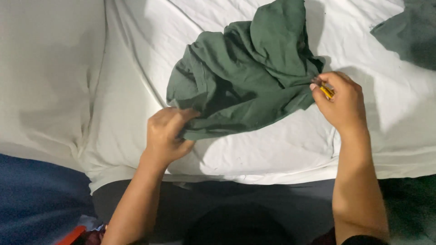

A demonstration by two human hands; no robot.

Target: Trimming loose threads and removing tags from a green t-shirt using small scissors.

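Note:
A crumpled dark green piece of cloth (245, 72) lies bunched on a white sheet (136, 59). My left hand (167, 134) pinches the cloth's lower left edge, fingers closed on the fabric. At the cloth's right edge, my right hand (343, 102) is closed around a small yellow tool (326, 90), whose tip touches the fabric. Most of the tool is hidden inside the fist.
A second dark green cloth piece (408, 31) lies at the upper right corner. Blue fabric (36, 199) covers the lower left, with an orange object (70, 235) by it. The sheet's front edge hangs over a dark surface (254, 204) near my body.

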